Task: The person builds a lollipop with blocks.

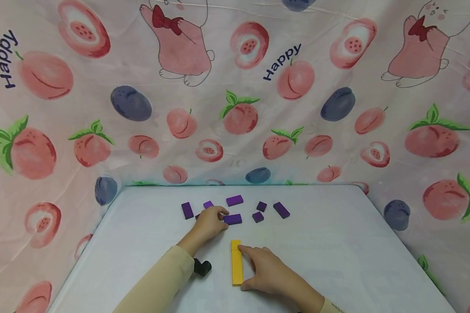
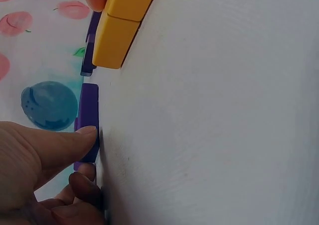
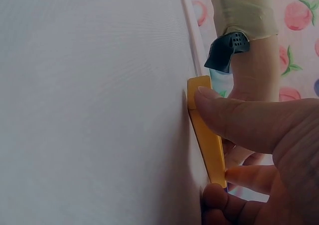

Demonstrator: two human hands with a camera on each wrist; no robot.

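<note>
My left hand pinches a long purple block by its left end, thumb on the near side; the left wrist view shows that thumb on the purple block. Nearer me, a short yellow block and a long yellow block lie end to end in a straight strip. My right hand holds this strip from the right, index fingertip by the far end and thumb at the near corner. In the right wrist view the thumb overlaps the yellow strip.
Around the left hand lie more purple blocks: a long one at left, another behind, a third at right. Two small dark purple cubes sit between. A fruit-print curtain hangs behind the white table.
</note>
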